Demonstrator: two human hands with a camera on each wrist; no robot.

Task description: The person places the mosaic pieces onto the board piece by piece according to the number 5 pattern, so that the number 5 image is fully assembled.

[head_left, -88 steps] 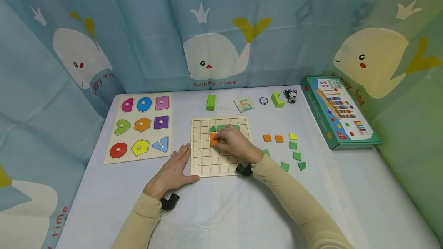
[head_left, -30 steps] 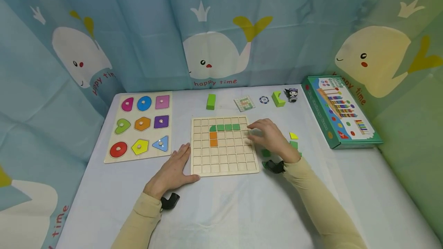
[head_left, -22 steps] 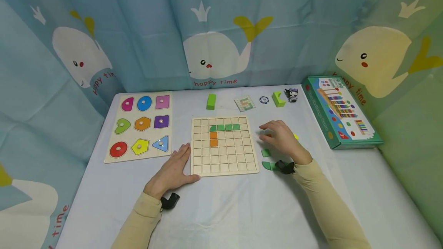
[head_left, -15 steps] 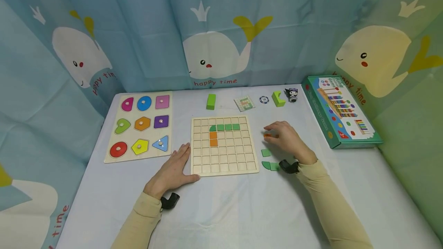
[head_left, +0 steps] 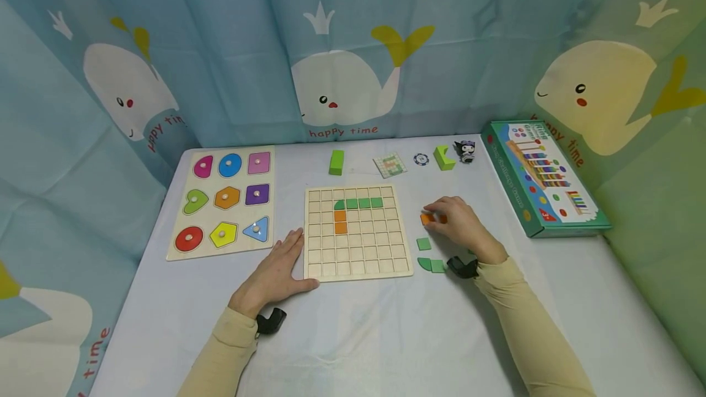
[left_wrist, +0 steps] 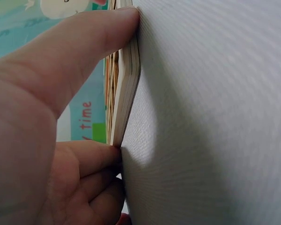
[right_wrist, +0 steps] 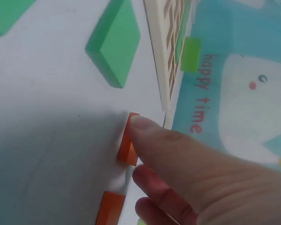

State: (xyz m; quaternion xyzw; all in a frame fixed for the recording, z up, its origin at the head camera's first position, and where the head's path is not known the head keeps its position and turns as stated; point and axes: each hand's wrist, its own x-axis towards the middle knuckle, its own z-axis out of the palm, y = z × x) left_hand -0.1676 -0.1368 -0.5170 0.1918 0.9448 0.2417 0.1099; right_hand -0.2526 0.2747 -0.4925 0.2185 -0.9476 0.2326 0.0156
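A wooden grid board (head_left: 358,256) lies mid-table. In it are a row of green tiles (head_left: 364,203), the leftmost rounded, and two orange tiles (head_left: 340,222) below. My left hand (head_left: 276,274) rests with fingers spread at the board's lower left corner; in the left wrist view the thumb (left_wrist: 98,35) touches its edge. Right of the board, my right hand (head_left: 458,222) pinches an orange square tile (head_left: 426,219) at the tabletop, thumb on it in the right wrist view. A second orange tile (right_wrist: 110,208) lies beside it, partly hidden in the head view by the fingers.
Loose green tiles (head_left: 423,244) lie below the right hand. A shape puzzle board (head_left: 265,207) is at left. Along the back stand a green block (head_left: 336,162), a pattern card (head_left: 390,165), a chip (head_left: 421,159), a notched block (head_left: 444,158), a figurine (head_left: 466,151) and a box (head_left: 551,182).
My right hand has left the orange tile it set in the board, moved right to the loose tiles and closed finger and thumb on another orange one. The left hand stays put.
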